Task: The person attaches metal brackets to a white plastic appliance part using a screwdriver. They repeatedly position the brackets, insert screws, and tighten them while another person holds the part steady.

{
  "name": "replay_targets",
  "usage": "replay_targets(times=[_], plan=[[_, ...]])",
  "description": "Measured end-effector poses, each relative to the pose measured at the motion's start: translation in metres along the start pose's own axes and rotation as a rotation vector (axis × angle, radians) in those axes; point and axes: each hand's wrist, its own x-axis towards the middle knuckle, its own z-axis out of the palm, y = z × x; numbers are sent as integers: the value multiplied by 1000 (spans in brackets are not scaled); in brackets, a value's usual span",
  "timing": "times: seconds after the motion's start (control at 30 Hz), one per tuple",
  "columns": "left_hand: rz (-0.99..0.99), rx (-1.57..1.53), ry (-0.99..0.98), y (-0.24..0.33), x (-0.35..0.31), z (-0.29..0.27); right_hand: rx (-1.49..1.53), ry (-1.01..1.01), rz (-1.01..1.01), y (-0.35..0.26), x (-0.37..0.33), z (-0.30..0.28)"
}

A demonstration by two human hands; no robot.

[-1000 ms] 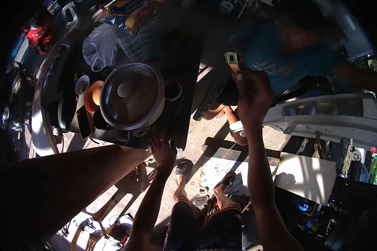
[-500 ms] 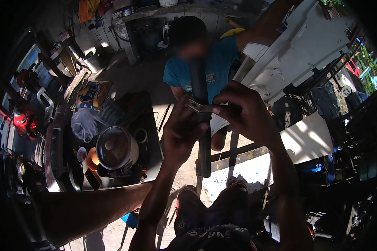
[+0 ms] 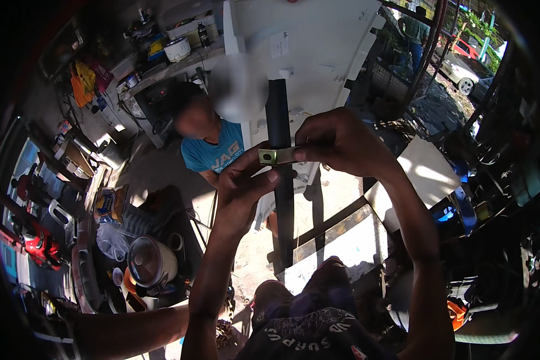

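A small bent metal bracket (image 3: 269, 157) with a slot lies across the front of a long dark bar (image 3: 278, 120). My right hand (image 3: 345, 144) pinches the bracket's right end between thumb and fingers. My left hand (image 3: 241, 195) is closed around the bar just below, its thumb on the front and its index finger by the bracket's left end. The bar stands lengthwise before me, its lower end near my knees. Part of the left hand's fingers is hidden behind the bar.
Ahead is a large white panel (image 3: 318, 36), with a person in a blue shirt (image 3: 219, 147) beside it. A lidded pot (image 3: 153, 262) stands on a cluttered table at left. A pale board (image 3: 426, 180) lies at right, with a paint-marked white board (image 3: 348, 246) below.
My view has turned, so the person now appears further left and the white panel more centrally. The bracket has tilted, showing its slotted face. Both hands keep their grip.
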Motion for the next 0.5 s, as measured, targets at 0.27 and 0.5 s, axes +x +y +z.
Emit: replay_targets(times=[0.27, 0.5], plan=[[-55, 106, 244, -26, 79, 82, 449, 201, 1, 76, -36, -97], [-228, 71, 241, -36, 132, 142, 487, 299, -97, 123, -70, -139]])
